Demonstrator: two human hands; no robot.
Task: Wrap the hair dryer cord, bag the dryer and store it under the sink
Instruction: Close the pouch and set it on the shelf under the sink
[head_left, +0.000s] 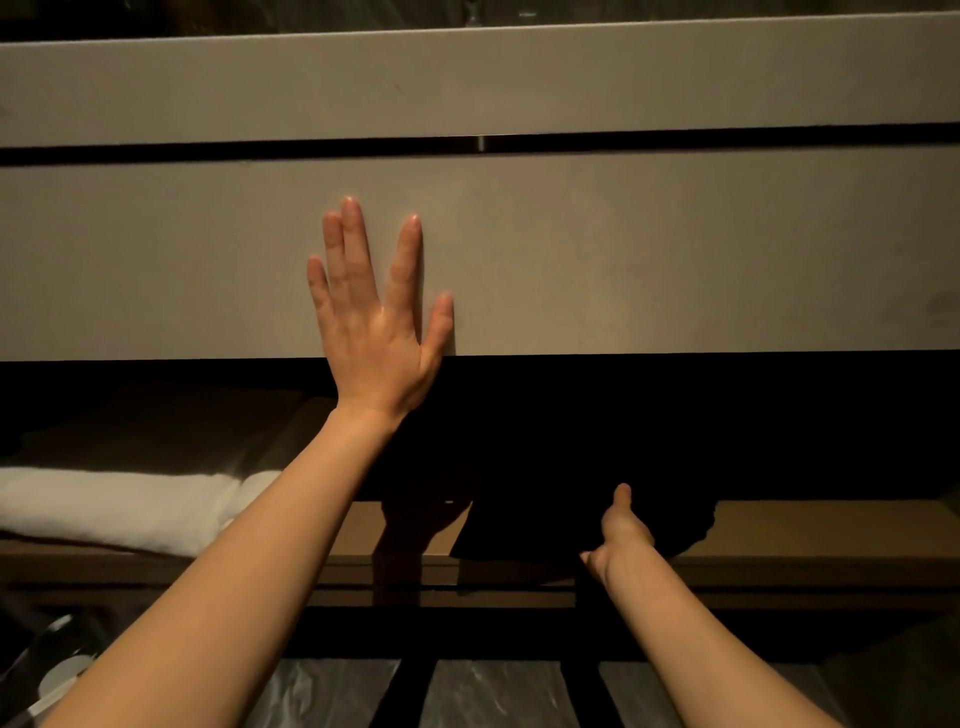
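My left hand (374, 312) lies flat, fingers spread, against the pale grey drawer front (649, 260) of the vanity under the sink. My right hand (621, 535) reaches low onto the wooden shelf (805, 535) beneath it, its fingers hidden against a black bag (545, 519) that rests on the shelf; only thumb and wrist show. Whether the fingers grip the bag is unclear. The hair dryer itself is not visible; the bag's shape merges with the dark space behind it.
Folded white towels (119, 509) lie on the left part of the shelf. A second grey panel (467, 83) runs above the drawer, split by a dark gap. Black frame bars (410, 675) and a marbled floor (493, 696) lie below.
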